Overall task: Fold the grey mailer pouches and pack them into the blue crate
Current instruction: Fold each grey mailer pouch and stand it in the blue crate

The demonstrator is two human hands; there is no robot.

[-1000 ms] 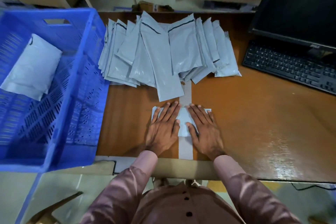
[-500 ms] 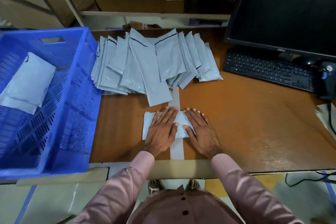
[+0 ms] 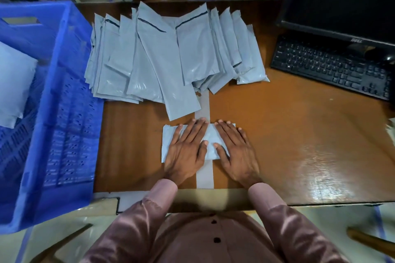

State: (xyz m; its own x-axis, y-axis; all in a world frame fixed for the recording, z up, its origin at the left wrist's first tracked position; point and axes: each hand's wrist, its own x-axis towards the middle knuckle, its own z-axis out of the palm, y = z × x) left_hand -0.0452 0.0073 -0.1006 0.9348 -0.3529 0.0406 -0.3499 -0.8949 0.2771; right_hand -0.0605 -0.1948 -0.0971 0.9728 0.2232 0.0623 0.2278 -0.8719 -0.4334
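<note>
While both hands lie flat on it, a folded grey pouch (image 3: 210,139) rests on the brown table (image 3: 299,134), near the front edge and across a pale strip of tape (image 3: 204,174) that runs toward the person. The left hand (image 3: 186,153) covers the pouch's left half with fingers straight and spread, and the right hand (image 3: 237,151) covers the right half the same way; neither one curls round anything, they only press down. Both thumbs point inward and nearly meet over the middle of the pouch.

Behind the hands, a fanned pile of unfolded pouches (image 3: 171,55) is spread over the back of the table (some show a dark seal line near the top), and its longest piece reaches almost to the fingertips.

At the left stands the blue crate (image 3: 70,92), with perforated walls and a handle slot. Inside it lies one grey pouch (image 3: 15,83), partly cut off by the picture's edge; how it is folded cannot be told.

At the right sit a black keyboard (image 3: 333,66) and a dark monitor (image 3: 346,0).
</note>
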